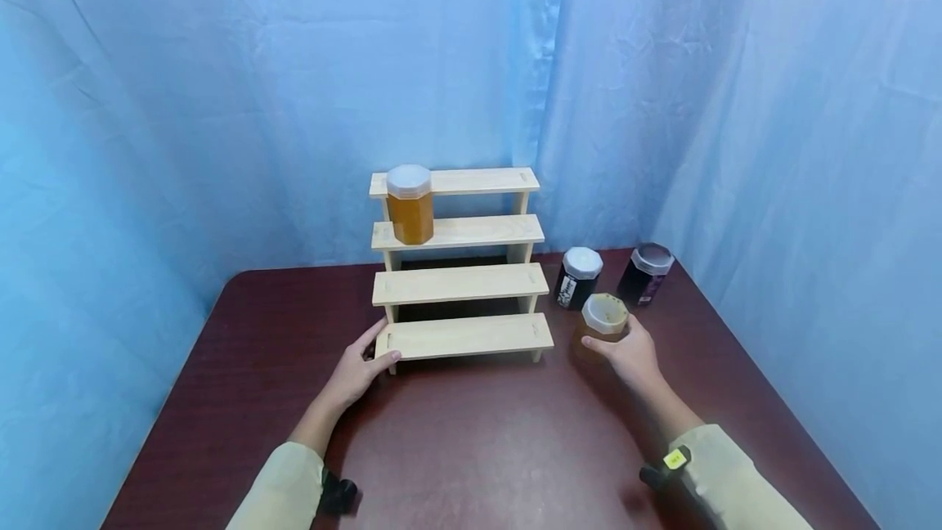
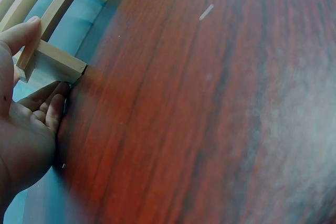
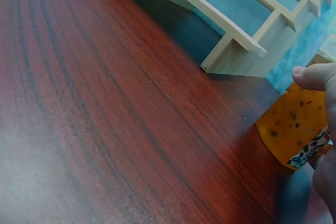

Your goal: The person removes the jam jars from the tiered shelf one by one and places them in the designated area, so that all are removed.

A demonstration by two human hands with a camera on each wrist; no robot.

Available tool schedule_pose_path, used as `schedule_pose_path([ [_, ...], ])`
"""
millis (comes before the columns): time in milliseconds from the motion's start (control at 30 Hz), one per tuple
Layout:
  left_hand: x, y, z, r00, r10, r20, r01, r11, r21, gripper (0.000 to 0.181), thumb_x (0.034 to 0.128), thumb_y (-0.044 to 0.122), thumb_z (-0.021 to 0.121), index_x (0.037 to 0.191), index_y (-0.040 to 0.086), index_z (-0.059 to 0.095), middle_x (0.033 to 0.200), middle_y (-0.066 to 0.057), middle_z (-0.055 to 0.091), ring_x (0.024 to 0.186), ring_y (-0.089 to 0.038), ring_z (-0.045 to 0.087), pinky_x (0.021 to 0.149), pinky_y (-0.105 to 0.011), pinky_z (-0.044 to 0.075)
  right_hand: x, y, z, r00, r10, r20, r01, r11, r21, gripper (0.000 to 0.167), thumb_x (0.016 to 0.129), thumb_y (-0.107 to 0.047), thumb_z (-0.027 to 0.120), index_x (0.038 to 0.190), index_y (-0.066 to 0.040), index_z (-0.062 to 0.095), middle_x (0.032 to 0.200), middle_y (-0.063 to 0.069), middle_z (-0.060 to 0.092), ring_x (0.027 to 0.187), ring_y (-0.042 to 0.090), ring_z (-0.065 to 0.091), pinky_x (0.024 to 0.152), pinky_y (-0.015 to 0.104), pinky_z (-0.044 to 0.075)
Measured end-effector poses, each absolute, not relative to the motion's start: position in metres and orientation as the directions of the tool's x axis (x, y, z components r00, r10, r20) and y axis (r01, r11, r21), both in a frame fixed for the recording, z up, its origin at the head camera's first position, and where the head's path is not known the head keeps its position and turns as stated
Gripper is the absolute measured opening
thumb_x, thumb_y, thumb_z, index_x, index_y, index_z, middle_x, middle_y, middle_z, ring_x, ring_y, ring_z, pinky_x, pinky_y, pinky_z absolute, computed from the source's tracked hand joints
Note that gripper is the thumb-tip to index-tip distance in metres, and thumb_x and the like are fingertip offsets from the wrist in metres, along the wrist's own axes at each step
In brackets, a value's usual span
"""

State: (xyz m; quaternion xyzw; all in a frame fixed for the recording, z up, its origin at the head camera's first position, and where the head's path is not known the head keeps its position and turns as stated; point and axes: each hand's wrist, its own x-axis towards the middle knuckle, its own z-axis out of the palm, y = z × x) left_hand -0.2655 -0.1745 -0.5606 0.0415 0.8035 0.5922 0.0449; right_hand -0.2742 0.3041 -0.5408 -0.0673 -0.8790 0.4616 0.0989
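Left hand (image 1: 356,366) grips wooden stand (image 1: 459,283), right hand (image 1: 634,354) holds amber jar (image 3: 291,121)

A blue curtain (image 1: 294,105) hangs behind the dark red-brown counter (image 1: 456,448) and along both sides. On the left, a pale sleeve (image 1: 283,481) leads to the left hand, whose fingers (image 2: 53,113) are closed on the left end of the stand's lowest shelf, the thumb (image 2: 23,32) at its front edge. The stand has four stepped shelves; at the left of the second from the top, an orange-brown jar (image 1: 412,217) with a whitish lid stands upright.

To the right of the stand, apart from it, is a black jar (image 1: 574,288) with a white lid. In front of that is the amber jar, gripped by the right hand's fingers. The right wrist view shows dark specks in it and a patterned label; whether its base touches the counter, I cannot tell. Farthest right, a purple-labelled jar (image 1: 642,283) stands near the counter's edge.
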Motion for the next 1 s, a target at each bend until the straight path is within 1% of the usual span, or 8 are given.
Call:
schedule_pose_path([
  [133, -0.264, -0.174, -0.559, -0.992, 0.123, -0.024, 0.014, 0.298, 0.954, 0.078, 0.0933, 0.030, 0.075, 0.159, 0.018, 0.035, 0.158, -0.016, 0.038, 0.144, -0.034, 0.034, 0.111, -0.052, 0.030, -0.272, 0.303, -0.540, -0.971, 0.213, 0.105, 0.036, 0.570, -0.821, 0.091, 0.077, -0.031, 0.089, 0.146, 0.005, 0.043, 0.137, 0.028, 0.054, 0.126, 0.042, 0.051, 0.106, 0.057, 0.038],
  [233, -0.258, -0.171, -0.547, -0.990, 0.132, -0.048, -0.006, 0.297, 0.955, 0.078, 0.0942, 0.026, 0.074, 0.159, 0.014, 0.034, 0.158, -0.018, 0.037, 0.145, -0.036, 0.031, 0.112, -0.053, 0.029, -0.270, 0.303, -0.540, -0.972, 0.214, 0.095, 0.045, 0.570, -0.821, 0.090, 0.077, -0.032, 0.089, 0.145, 0.005, 0.043, 0.137, 0.029, 0.054, 0.126, 0.042, 0.051, 0.106, 0.056, 0.037],
  [367, -0.260, -0.171, -0.547, -0.989, 0.134, -0.063, -0.021, 0.296, 0.955, 0.077, 0.0950, 0.021, 0.073, 0.159, 0.010, 0.032, 0.159, -0.020, 0.035, 0.147, -0.037, 0.027, 0.114, -0.055, 0.026, -0.268, 0.303, -0.540, -0.974, 0.211, 0.083, 0.053, 0.567, -0.822, 0.092, 0.078, -0.033, 0.089, 0.146, 0.006, 0.042, 0.138, 0.029, 0.053, 0.128, 0.042, 0.050, 0.107, 0.056, 0.036],
  [467, -0.266, -0.175, -0.561, -0.990, 0.133, -0.053, -0.012, 0.294, 0.956, 0.078, 0.0952, 0.023, 0.073, 0.160, 0.012, 0.031, 0.160, -0.019, 0.033, 0.148, -0.037, 0.025, 0.114, -0.055, 0.024, -0.267, 0.302, -0.541, -0.974, 0.213, 0.075, 0.061, 0.569, -0.820, 0.094, 0.078, -0.034, 0.089, 0.147, 0.006, 0.040, 0.139, 0.029, 0.052, 0.129, 0.042, 0.049, 0.108, 0.056, 0.036],
  [533, -0.266, -0.175, -0.561, -0.989, 0.133, -0.057, -0.017, 0.290, 0.957, 0.078, 0.0952, 0.022, 0.073, 0.160, 0.012, 0.031, 0.160, -0.019, 0.033, 0.147, -0.037, 0.026, 0.114, -0.055, 0.026, -0.267, 0.302, -0.542, -0.974, 0.213, 0.073, 0.062, 0.567, -0.822, 0.094, 0.077, -0.033, 0.089, 0.148, 0.005, 0.040, 0.139, 0.028, 0.052, 0.129, 0.042, 0.049, 0.107, 0.057, 0.036],
  [733, -0.263, -0.175, -0.560, -0.992, 0.124, -0.040, -0.002, 0.294, 0.956, 0.079, 0.0931, 0.030, 0.075, 0.159, 0.018, 0.035, 0.159, -0.016, 0.037, 0.145, -0.034, 0.031, 0.111, -0.053, 0.030, -0.267, 0.303, -0.544, -0.977, 0.200, 0.074, 0.054, 0.568, -0.821, 0.096, 0.078, -0.035, 0.088, 0.151, 0.002, 0.037, 0.142, 0.027, 0.050, 0.131, 0.042, 0.046, 0.109, 0.057, 0.034],
  [900, -0.263, -0.175, -0.559, -0.991, 0.129, -0.040, 0.000, 0.302, 0.953, 0.079, 0.0934, 0.030, 0.075, 0.159, 0.017, 0.034, 0.159, -0.016, 0.036, 0.147, -0.034, 0.028, 0.113, -0.054, 0.027, -0.265, 0.306, -0.546, -0.978, 0.192, 0.080, 0.045, 0.571, -0.820, 0.100, 0.080, -0.037, 0.087, 0.154, 0.002, 0.033, 0.145, 0.028, 0.048, 0.133, 0.042, 0.044, 0.110, 0.058, 0.033],
  [1000, -0.264, -0.174, -0.558, -0.990, 0.134, -0.045, -0.002, 0.301, 0.953, 0.079, 0.0947, 0.026, 0.074, 0.160, 0.014, 0.032, 0.160, -0.018, 0.033, 0.148, -0.037, 0.025, 0.114, -0.056, 0.025, -0.265, 0.307, -0.546, -0.977, 0.191, 0.093, 0.031, 0.563, -0.826, 0.099, 0.080, -0.038, 0.087, 0.153, 0.003, 0.033, 0.144, 0.028, 0.048, 0.133, 0.043, 0.044, 0.110, 0.058, 0.032],
])
